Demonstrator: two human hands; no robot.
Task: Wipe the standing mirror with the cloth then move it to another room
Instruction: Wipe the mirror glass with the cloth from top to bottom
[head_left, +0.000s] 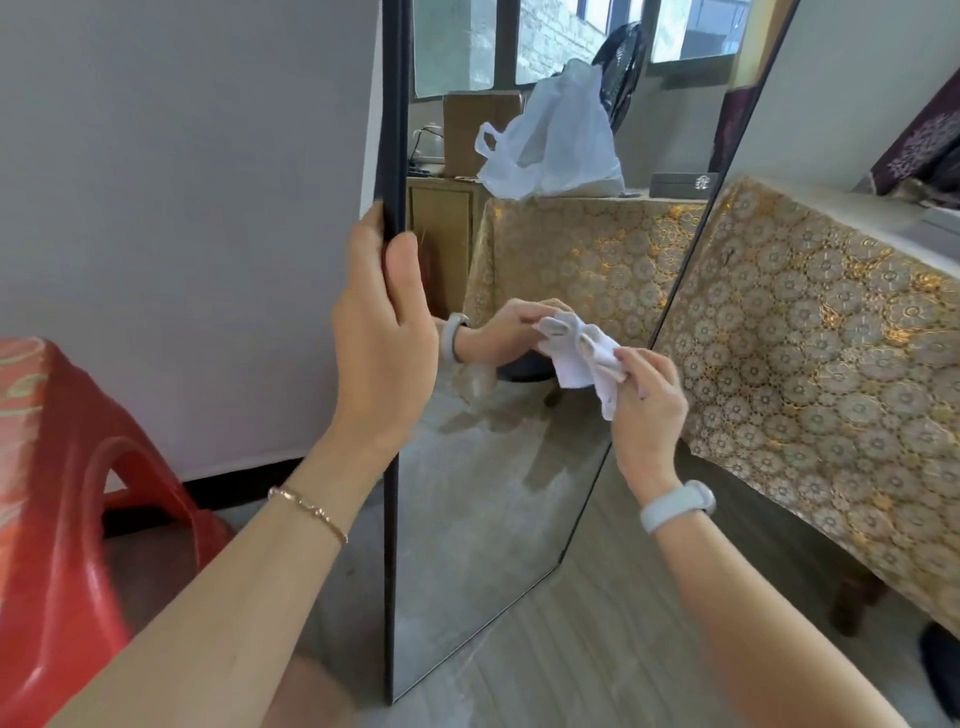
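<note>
Nearest, both forearms enter from the bottom of the frame. Left hand (382, 343), centre-left, is clamped round the mirror's dark frame edge, thumb on the front, fingers behind; it steadies the mirror (498, 467). Right hand (649, 405), centre-right, pinches a bunched white cloth (576, 358) and holds it against the glass near the right edge, about mid-height in view.

Mirror stands upright on the floor, centre frame, angled to the camera. Red stool (62, 493) at lower left, just beside it. Bench (810, 332) with a gold patterned cover at right, close behind the mirror's right edge. Wall behind at upper left.

Step in hand, as judged: wiping, not yet moving. The lower glass looks dull and streaked, so more passes seem needed. Next move calls for sweeping the cloth downward and across while the left hand keeps the frame from tipping.
</note>
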